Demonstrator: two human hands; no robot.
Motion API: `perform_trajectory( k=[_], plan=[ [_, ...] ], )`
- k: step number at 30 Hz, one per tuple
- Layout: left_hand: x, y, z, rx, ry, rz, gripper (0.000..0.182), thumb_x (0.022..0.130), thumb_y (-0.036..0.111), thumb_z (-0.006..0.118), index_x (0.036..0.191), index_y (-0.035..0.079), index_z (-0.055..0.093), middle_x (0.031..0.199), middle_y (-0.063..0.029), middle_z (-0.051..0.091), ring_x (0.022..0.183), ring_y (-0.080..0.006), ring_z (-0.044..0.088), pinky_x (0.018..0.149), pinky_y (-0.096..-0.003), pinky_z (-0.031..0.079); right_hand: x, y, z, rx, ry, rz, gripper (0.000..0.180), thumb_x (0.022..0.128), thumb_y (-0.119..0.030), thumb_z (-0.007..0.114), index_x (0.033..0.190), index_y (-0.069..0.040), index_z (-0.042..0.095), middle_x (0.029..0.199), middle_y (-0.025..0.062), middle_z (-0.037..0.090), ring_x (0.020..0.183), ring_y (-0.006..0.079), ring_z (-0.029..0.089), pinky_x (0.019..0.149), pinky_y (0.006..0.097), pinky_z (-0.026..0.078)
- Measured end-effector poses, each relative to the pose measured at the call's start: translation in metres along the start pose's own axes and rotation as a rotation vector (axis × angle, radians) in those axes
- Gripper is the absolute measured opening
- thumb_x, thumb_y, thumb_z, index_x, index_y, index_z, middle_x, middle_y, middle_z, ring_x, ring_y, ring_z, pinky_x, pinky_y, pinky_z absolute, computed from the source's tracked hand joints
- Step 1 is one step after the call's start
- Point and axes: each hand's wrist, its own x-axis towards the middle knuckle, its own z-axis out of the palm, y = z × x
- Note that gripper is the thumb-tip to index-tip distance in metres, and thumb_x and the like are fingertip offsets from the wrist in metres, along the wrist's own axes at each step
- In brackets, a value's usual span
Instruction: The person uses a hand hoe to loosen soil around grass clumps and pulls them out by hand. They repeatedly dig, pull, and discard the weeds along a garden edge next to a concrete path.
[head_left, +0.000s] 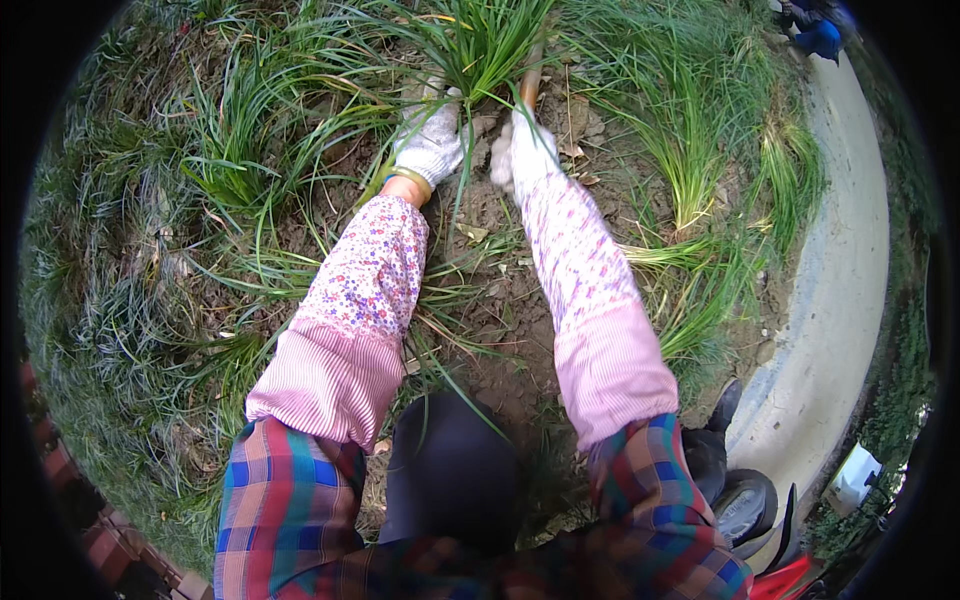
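Note:
My left hand (431, 142), in a white knitted glove, lies low at the left side of a clump of long green grass-like leaves (487, 56); leaves cover part of its fingers, and its grip cannot be made out. Just right of the clump's base, my right hand (525, 154), also gloved, is closed around a wooden tool handle (531, 81). The handle runs away from me behind the leaves, and its far end is hidden. Brown soil (487, 202) lies between and below both hands.
More grassy clumps stand on the left (240, 142) and right (686, 172). A pale curved path (832, 247) borders the bed at the right. Another person's blue garment (819, 39) shows at the top right. Shoes (739, 506) and a red object (784, 579) are at the lower right.

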Motion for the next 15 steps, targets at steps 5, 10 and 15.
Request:
perform_trajectory(
  k=[5,10,15],
  plan=[
    [0.006,0.016,-0.028,-0.205,-0.145,0.004,0.084,0.097,0.074,0.059,0.149,0.008,0.06,0.146,-0.0251,0.064,0.129,-0.0444,0.064,0.111,-0.052,0.05,-0.03,0.08,-0.049,-0.295,0.246,0.065,0.048,0.109,-0.057,0.058,0.087,-0.015,0.051,0.06,-0.0032,0.049,0.038,0.0132,0.045,0.033,0.0315,0.036],
    [0.009,0.026,-0.039,0.091,0.005,-0.062,0.091,0.094,0.071,0.066,0.149,-0.001,0.054,0.152,-0.029,0.056,0.13,-0.0471,0.061,0.111,-0.0527,0.049,-0.036,0.032,-0.048,0.044,0.014,-0.383,0.042,0.111,-0.047,0.058,0.103,-0.005,0.059,0.064,0.002,0.057,0.044,0.012,0.053,0.04,0.0321,0.053],
    [0.012,0.012,-0.028,-0.108,0.12,0.055,0.064,0.097,0.058,0.069,0.128,0.002,0.069,0.125,-0.0272,0.07,0.118,-0.047,0.065,0.103,-0.0543,0.05,-0.147,-0.117,-0.037,-0.366,0.213,-1.25,0.026,0.109,-0.023,0.061,0.123,-0.002,0.053,0.087,0.0058,0.064,0.07,0.0124,0.066,0.065,0.0297,0.063]
  ],
)
